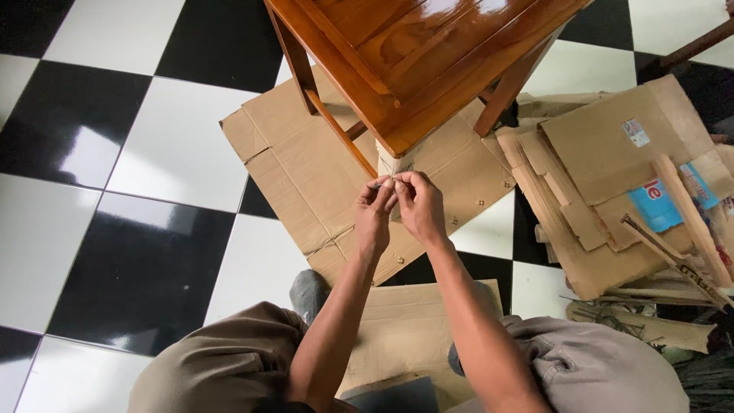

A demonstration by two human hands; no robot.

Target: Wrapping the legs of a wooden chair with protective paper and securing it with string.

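A glossy brown wooden table stands over flattened cardboard on a black-and-white tiled floor. Its near corner leg is wrapped in pale paper or cardboard just below the tabletop. My left hand and my right hand meet at that wrapped leg, fingertips pinched together on the wrapping's edge. Whether something small sits between the fingers is hidden. My knees in khaki trousers frame the bottom of the view.
A heap of torn cardboard pieces with wooden slats and a blue printed scrap lies at the right. Another cardboard sheet lies between my legs. A second piece of furniture's leg shows at the top right.
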